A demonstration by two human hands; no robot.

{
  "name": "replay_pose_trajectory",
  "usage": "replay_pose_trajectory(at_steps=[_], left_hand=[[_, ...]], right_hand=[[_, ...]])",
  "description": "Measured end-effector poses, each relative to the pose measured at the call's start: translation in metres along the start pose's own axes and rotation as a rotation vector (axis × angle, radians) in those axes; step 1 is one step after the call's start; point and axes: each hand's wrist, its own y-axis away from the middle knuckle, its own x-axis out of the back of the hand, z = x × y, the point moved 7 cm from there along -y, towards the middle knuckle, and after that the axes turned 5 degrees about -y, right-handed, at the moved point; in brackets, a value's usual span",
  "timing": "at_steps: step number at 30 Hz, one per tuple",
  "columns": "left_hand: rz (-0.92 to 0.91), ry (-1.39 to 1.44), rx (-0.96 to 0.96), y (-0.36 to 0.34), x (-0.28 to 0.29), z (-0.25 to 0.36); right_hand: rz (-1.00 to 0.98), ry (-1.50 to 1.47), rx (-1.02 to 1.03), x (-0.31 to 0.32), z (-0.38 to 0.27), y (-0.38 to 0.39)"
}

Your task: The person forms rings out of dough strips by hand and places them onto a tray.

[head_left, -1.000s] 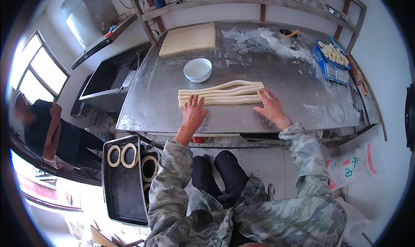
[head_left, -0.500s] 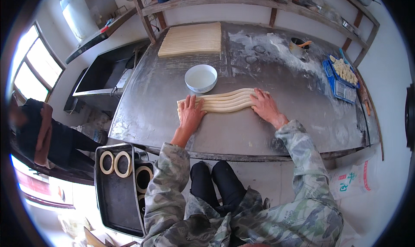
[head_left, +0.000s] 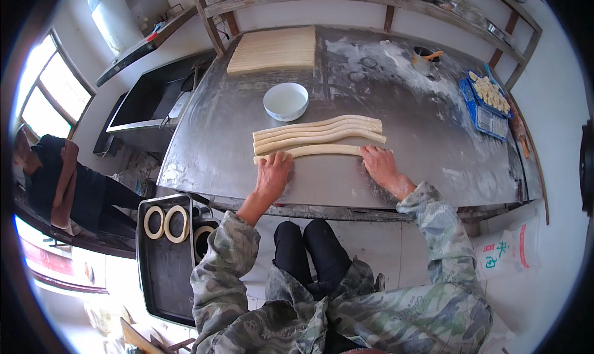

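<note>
A single dough strip (head_left: 325,150) lies crosswise on the metal table, bowed slightly upward in the middle. My left hand (head_left: 272,173) grips its left end, fingers curled over it. At the other end, my right hand (head_left: 382,167) has its fingers closed on the strip; the tip shows past them. Just beyond lie several more dough strips (head_left: 318,131) side by side, apart from the one I hold. Behind them stands a white bowl (head_left: 286,101). A broad sheet of dough strips (head_left: 272,51) rests at the table's far left.
Dough rings (head_left: 176,224) lie in a black tray (head_left: 167,280) at my lower left, beside another tray. A person (head_left: 62,181) stands at the left. Far right on the table (head_left: 346,190) are a tin (head_left: 423,57), dough pieces (head_left: 490,95) on blue packaging, and a rolling pin (head_left: 518,134).
The nearest strip has come away from the others toward me, with both my hands on its ends. The remaining strips stay behind.
</note>
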Motion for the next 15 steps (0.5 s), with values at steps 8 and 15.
replay_pose_trajectory(at_steps=[8, 15], left_hand=[[-0.184, 0.068, 0.179, -0.006, -0.008, -0.021], [-0.251, 0.104, 0.247, 0.012, 0.000, 0.008]], right_hand=[[-0.185, -0.016, -0.118, 0.018, 0.021, 0.019], [-0.189, -0.065, -0.256, 0.042, 0.031, 0.082]])
